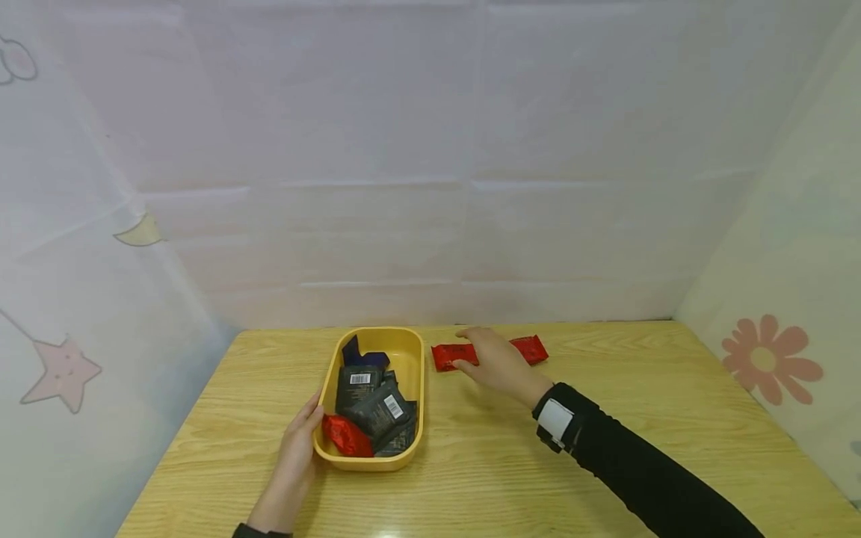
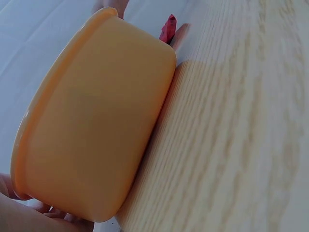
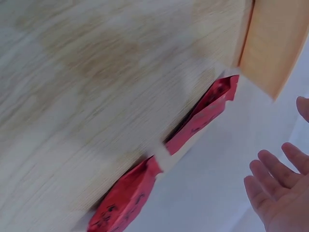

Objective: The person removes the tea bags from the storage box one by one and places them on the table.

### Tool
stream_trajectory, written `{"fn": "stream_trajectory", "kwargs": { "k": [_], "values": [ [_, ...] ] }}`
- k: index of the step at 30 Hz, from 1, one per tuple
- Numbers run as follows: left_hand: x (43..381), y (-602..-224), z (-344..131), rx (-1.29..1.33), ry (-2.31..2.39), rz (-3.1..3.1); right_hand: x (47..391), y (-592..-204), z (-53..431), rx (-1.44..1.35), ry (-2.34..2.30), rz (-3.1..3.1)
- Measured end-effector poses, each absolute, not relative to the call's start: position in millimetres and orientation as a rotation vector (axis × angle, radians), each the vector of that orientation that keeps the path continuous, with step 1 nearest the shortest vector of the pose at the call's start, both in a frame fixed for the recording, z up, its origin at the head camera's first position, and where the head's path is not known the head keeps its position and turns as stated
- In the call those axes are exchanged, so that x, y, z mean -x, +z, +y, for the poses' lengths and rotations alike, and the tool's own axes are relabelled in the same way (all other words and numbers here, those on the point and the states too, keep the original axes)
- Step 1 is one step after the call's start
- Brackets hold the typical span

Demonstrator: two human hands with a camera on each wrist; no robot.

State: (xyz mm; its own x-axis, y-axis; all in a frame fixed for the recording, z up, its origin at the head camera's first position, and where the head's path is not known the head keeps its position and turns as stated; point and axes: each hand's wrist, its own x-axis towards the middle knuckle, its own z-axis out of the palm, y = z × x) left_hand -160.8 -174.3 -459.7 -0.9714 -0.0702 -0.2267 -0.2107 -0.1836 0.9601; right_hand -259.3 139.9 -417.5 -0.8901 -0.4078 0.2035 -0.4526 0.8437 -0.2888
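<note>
A yellow plastic bin (image 1: 418, 388) stands on the table, and my left hand (image 1: 299, 441) grips its left side near the rim. In the left wrist view the fingers (image 2: 58, 220) lie against the bin's side. Inside are several black packets (image 1: 377, 411) with barcode labels, a dark blue packet (image 1: 366, 359) at the far end and a red packet (image 1: 346, 436) at the near end. My right hand (image 1: 501, 366) hovers, fingers spread, over two flat red packets, one on the left (image 1: 444, 357) and one on the right (image 1: 533, 349). The right wrist view shows it apart from both.
The wooden table (image 1: 605, 448) ends at a pale fabric wall (image 1: 471, 246) behind the bin and packets. Printed cloth walls stand at the left (image 1: 60, 299) and right (image 1: 800, 261). A black strap with a white patch (image 1: 555, 420) sits on the right wrist.
</note>
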Motion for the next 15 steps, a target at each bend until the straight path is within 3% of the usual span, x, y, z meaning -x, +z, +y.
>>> {"fn": "stream_trajectory", "kwargs": {
  "k": [15],
  "values": [
    [159, -459, -174, 0.341, 2.299, 1.963, 242, -407, 92, -0.972, 0.43, -2.897]
  ]
}}
